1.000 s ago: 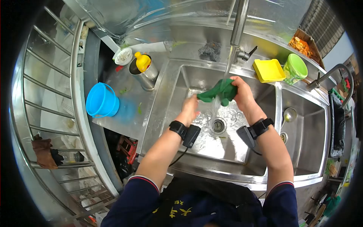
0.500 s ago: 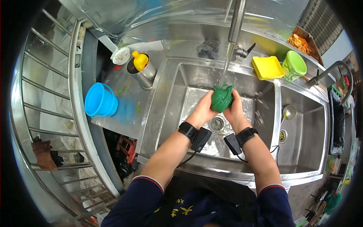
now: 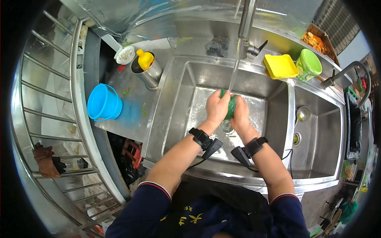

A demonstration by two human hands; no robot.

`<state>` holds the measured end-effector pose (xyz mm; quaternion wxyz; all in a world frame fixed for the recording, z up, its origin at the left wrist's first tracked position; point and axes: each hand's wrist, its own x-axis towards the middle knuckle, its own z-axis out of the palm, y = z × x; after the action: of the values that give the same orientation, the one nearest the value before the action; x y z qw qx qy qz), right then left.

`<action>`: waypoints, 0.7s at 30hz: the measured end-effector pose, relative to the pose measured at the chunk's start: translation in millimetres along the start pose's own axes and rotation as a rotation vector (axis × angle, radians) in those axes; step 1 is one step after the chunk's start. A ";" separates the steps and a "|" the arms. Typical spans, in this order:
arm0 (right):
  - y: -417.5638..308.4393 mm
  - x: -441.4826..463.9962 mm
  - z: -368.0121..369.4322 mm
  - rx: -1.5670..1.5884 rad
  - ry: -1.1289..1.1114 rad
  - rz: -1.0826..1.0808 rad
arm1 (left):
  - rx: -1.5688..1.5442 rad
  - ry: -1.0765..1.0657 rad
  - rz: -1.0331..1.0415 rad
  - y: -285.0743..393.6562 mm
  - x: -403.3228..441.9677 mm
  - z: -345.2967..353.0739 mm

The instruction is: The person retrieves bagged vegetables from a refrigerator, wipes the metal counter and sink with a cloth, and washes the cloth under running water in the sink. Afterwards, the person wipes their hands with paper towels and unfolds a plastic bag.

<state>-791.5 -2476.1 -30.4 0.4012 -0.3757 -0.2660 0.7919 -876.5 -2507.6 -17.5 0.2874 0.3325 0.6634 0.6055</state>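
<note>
A wet, bunched-up green mesh cloth [image 3: 231, 107] is squeezed between my two hands above the sink basin [image 3: 174, 115]. My left hand [image 3: 216, 107] wraps it from the left, and a bit of green shows over the fingers. Pressed against its other side is my right hand [image 3: 241, 114], fingers curled. From the tap [image 3: 246, 27] a stream of water [image 3: 235, 71] falls just beyond or onto the top of my hands. Below them, the drain [image 3: 226, 126] is partly hidden.
Left of the sink stand a blue bucket [image 3: 104, 103] and a metal container [image 3: 151, 75] with a yellow bottle [image 3: 145, 60]. A yellow tray [image 3: 281, 66] and green tub [image 3: 309, 65] sit on the back ledge. The right basin holds a ladle [image 3: 303, 114].
Both hands have closed more tightly around the green mesh cloth, which now looks smaller and more covered. They have shifted slightly left, and splashing has lessened.
</note>
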 end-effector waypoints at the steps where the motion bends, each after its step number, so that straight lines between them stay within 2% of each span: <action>1: -5.1 -2.7 3.8 0.000 0.002 0.002 | 0.000 -0.001 -0.003 8.2 -2.2 -1.3; 3: -15.1 -8.6 12.2 -0.001 0.092 0.213 | 0.403 -0.094 0.244 24.0 -6.3 -7.9; 4: -17.0 -8.2 13.5 0.032 0.075 0.298 | 0.396 -0.093 0.376 29.8 -8.8 -9.0; 5: -18.8 -8.1 14.5 0.033 0.074 0.301 | 0.399 -0.092 0.373 34.2 -9.5 -10.9; 7: -22.2 -9.0 12.9 0.055 -0.044 0.370 | 0.421 -0.189 0.644 40.4 -9.1 -13.9; 9: -27.3 -9.7 8.5 0.034 -0.086 0.412 | 0.425 -0.246 0.686 47.1 -7.7 -17.0; 12: -39.4 -8.9 3.8 -0.013 -0.295 0.585 | 0.548 -0.445 0.792 64.2 -8.1 -24.2; 15: -45.1 -4.8 4.2 -0.084 -0.298 0.512 | 0.547 -0.445 0.825 64.5 -7.6 -28.9; 16: -60.6 -12.4 14.5 -0.194 -0.235 0.482 | 0.550 -0.441 0.832 66.7 -6.8 -31.6; 17: -74.9 -13.7 17.5 -0.212 -0.308 0.428 | 0.550 -0.366 0.740 68.1 -6.8 -33.8; 18: -87.7 -14.1 11.2 -0.245 -0.342 0.309 | 0.548 -0.294 0.646 69.0 -6.0 -36.6; 19: -101.5 -12.8 4.4 -0.280 -0.379 0.187 | 0.548 -0.295 0.653 64.3 -0.2 -41.6; 21: -123.1 -11.2 -0.6 -0.266 -0.364 0.042 | 0.484 -0.002 0.765 46.0 17.7 -54.5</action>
<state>-733.0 -2419.4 62.5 0.2769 -0.2818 -0.4281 0.8128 -925.8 -2524.9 34.2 -0.0427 0.6120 0.6150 0.4954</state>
